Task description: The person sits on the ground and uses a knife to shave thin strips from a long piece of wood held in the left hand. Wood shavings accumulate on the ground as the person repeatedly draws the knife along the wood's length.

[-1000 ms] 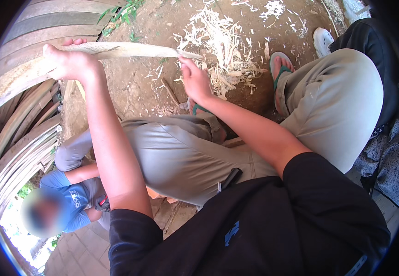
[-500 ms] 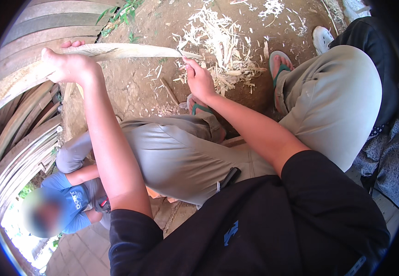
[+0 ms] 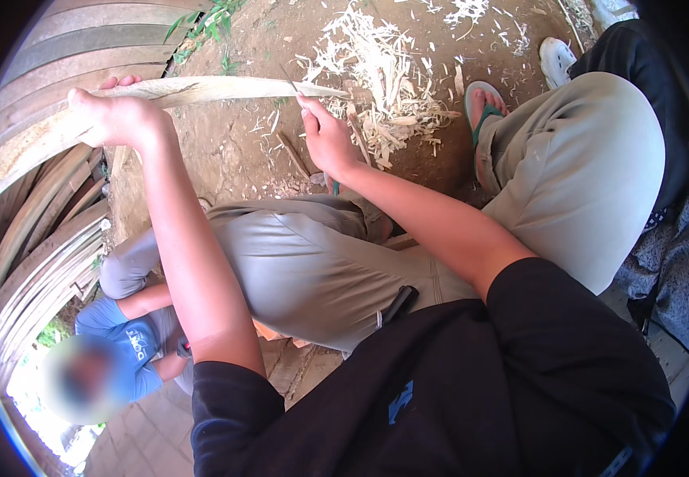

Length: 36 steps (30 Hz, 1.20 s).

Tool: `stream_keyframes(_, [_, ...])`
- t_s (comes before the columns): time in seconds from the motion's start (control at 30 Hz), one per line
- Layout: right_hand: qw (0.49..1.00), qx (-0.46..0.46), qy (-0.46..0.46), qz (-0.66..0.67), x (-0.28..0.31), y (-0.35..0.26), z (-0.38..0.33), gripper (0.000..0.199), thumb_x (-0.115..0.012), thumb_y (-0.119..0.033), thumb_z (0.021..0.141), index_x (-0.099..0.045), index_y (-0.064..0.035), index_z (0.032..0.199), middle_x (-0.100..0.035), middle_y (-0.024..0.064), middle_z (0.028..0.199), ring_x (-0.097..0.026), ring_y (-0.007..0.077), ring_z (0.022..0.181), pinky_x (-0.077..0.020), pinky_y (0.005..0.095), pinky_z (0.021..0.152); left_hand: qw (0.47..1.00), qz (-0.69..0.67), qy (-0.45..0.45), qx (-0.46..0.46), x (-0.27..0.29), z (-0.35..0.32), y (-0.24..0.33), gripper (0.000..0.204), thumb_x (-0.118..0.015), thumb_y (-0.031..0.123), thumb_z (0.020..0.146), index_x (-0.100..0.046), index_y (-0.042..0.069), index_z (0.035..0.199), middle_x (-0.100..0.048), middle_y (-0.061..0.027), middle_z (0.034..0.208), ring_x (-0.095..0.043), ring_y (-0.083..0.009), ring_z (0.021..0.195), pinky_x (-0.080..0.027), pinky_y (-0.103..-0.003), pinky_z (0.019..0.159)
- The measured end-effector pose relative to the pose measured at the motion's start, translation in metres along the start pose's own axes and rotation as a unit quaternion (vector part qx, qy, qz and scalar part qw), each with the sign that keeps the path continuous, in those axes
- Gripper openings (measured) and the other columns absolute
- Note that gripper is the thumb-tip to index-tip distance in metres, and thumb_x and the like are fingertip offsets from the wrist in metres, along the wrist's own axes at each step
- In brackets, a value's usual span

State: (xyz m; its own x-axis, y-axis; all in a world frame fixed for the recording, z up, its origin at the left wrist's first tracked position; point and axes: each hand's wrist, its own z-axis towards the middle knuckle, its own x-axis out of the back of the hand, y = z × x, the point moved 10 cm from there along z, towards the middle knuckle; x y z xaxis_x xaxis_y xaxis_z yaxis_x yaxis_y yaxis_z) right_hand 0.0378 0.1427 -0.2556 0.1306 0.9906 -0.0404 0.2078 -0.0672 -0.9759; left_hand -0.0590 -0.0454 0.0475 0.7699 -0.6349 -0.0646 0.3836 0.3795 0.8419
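Note:
My left hand grips a long pale bamboo strip that runs from the left rim across to the middle of the view. My right hand is closed on a thin knife whose blade rests against the strip near its right end. Under the strip's tip lies a heap of pale shavings on the brown dirt. My knees in beige trousers are bent below the hands.
Stacked curved bamboo slats fill the left side. A person in a blue shirt crouches at lower left. My foot in a green sandal rests by the shavings. A white shoe sits at upper right.
My right hand with the knife has slid along the strip toward its right end. The left hand keeps its hold on the strip.

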Motion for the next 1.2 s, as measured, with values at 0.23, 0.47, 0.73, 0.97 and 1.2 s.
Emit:
stream_keyframes(0.23, [0.990, -0.112, -0.075, -0.052, 0.004, 0.038, 0.003, 0.032, -0.051, -0.022, 0.109, -0.063, -0.0168, 0.138, -0.063, 0.0116, 0.066, -0.054, 0.0177, 0.053, -0.0443, 0.0371, 0.054, 1.000, 0.017, -0.014, 0.000, 0.001, 0.001, 0.001, 0.041, -0.052, 0.034, 0.103, -0.042, -0.005, 0.112, -0.056, -0.0161, 0.078, -0.057, -0.0250, 0.057, -0.052, -0.036, 0.055])
stream_keyframes(0.47, [0.990, -0.106, 0.003, -0.094, 0.030, 0.066, 0.023, 0.033, -0.051, -0.017, 0.107, -0.064, -0.0159, 0.137, -0.074, 0.0167, 0.086, -0.067, 0.0276, 0.065, -0.0500, 0.0412, 0.065, 1.000, 0.005, -0.016, 0.005, -0.013, -0.004, -0.001, 0.042, -0.054, 0.034, 0.102, -0.043, -0.006, 0.111, -0.057, -0.0171, 0.080, -0.057, -0.0250, 0.059, -0.052, -0.037, 0.055])
stream_keyframes(0.73, [0.983, -0.142, -0.017, -0.112, 0.027, 0.067, 0.014, 0.033, -0.050, -0.017, 0.106, -0.065, -0.0127, 0.135, -0.074, 0.0165, 0.090, -0.070, 0.0278, 0.072, -0.0524, 0.0418, 0.070, 1.000, 0.010, -0.015, -0.001, -0.003, 0.001, 0.004, 0.042, -0.053, 0.033, 0.102, -0.041, -0.005, 0.116, -0.055, -0.0165, 0.081, -0.056, -0.0246, 0.063, -0.052, -0.037, 0.057])
stream_keyframes(0.97, [0.996, -0.069, -0.020, -0.060, 0.010, 0.032, 0.007, 0.033, -0.051, -0.017, 0.107, -0.063, -0.0138, 0.137, -0.073, 0.0173, 0.092, -0.065, 0.0242, 0.067, -0.0508, 0.0374, 0.069, 1.000, 0.010, -0.024, 0.000, -0.011, -0.004, 0.005, 0.042, -0.051, 0.035, 0.102, -0.042, -0.005, 0.113, -0.057, -0.0179, 0.081, -0.057, -0.0250, 0.059, -0.052, -0.036, 0.056])
stream_keyframes(1.2, [0.997, -0.065, -0.020, -0.045, 0.005, 0.007, 0.006, 0.035, -0.049, -0.022, 0.106, -0.063, -0.0189, 0.138, -0.067, 0.0174, 0.070, -0.063, 0.0293, 0.057, -0.0475, 0.0448, 0.057, 0.999, -0.015, -0.010, 0.037, -0.005, -0.004, -0.007, 0.043, -0.051, 0.037, 0.102, -0.040, -0.002, 0.116, -0.055, -0.0161, 0.080, -0.057, -0.0247, 0.059, -0.052, -0.036, 0.057])
